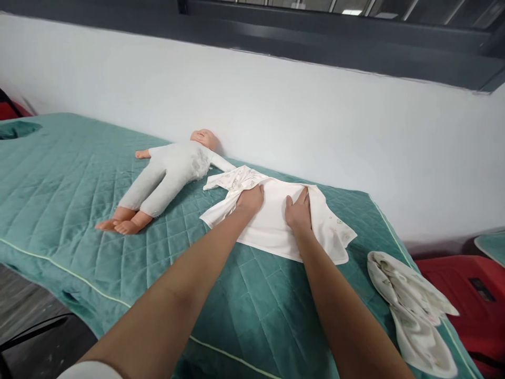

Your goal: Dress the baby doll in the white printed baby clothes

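A white baby shirt (272, 216) with small printed figures lies spread on the bed, its front opened so the plain inside shows. My left hand (251, 200) is closed at the left front flap, with fingertips partly hidden. At the right flap, my right hand (299, 211) rests on the cloth, thumb and forefinger stretched out and apart; its other fingers are partly covered. To the left a baby doll (173, 168) lies on its back, with a white cloth body and bare plastic head, hands and feet. One of its arms reaches toward the shirt's sleeve.
A green quilted cover (79, 179) lies over the bed. Crumpled printed baby clothing (414, 310) sits near the right edge. Behind runs a white wall (276, 116) under a dark window frame (315, 42). A red case-like object (469, 295) stands beyond the bed's right side.
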### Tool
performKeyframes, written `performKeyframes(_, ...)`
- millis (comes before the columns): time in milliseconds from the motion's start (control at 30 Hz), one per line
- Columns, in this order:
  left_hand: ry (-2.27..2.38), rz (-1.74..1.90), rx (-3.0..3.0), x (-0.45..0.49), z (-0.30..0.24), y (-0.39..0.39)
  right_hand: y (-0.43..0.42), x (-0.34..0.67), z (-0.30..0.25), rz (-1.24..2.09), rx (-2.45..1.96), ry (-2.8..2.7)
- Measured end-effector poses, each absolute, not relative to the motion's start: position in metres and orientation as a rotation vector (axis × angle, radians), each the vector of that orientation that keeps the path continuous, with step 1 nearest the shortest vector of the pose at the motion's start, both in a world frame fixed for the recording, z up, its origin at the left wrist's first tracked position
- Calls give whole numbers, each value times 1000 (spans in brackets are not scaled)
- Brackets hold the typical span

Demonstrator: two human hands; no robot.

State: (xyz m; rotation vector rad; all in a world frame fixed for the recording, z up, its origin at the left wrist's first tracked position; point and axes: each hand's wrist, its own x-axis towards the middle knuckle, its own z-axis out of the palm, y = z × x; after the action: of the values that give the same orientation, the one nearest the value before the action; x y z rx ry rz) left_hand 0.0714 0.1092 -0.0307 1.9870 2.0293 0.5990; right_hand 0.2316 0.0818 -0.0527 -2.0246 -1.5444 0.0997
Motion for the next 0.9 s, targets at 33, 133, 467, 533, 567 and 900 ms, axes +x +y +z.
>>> performKeyframes(33, 2033, 610, 2006, 71, -31, 109, 82, 232, -53, 100, -2025, -1544)
performKeyframes(133, 2049, 623, 2041, 71, -32, 111, 84, 234, -55, 99, -2018, -1570)
performKeyframes(467, 2045, 554, 2030, 72, -35, 110, 92, 235, -58, 203, -2118, -1617)
performKeyframes(533, 2041, 525, 2011, 75, -36, 107, 94, 235, -58, 225, -2131, -1636)
performKeyframes(567, 2044, 512, 2000, 76, -37, 106, 95, 235, -58, 232, -2137, -1643)
performKeyframes(900, 2073, 501, 2000, 85, -45, 71, 81, 226, -53, 243, -2225, -1655)
